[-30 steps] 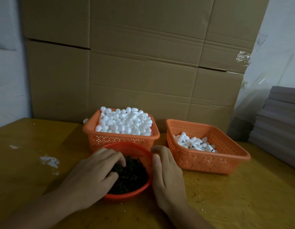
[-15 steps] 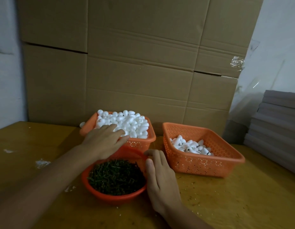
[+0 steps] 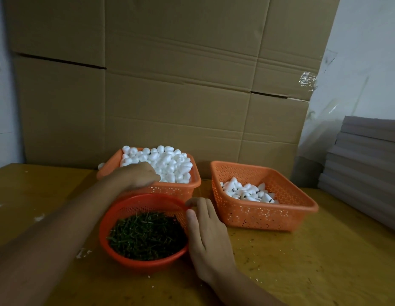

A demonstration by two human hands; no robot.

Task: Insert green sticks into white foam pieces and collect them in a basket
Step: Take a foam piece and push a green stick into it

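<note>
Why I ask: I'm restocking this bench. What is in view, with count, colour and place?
back basket: one, orange, table centre rear
foam pieces: many, white, heaped in back basket
right basket: one, orange, right; fewer foam pieces inside
bowl: one, red-orange, front centre
sticks: many, green, in bowl
table: one, yellow-brown, beneath everything
cardboard: several boxes, brown, behind table
boards: stack, grey, far right
left hand: in back basket, on foam pieces
right hand: beside bowl, fingers at its rim

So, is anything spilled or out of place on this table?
One white foam piece lies on the table outside the full orange basket, beside its far left corner. Small pale crumbs are scattered on the wood too.
</note>
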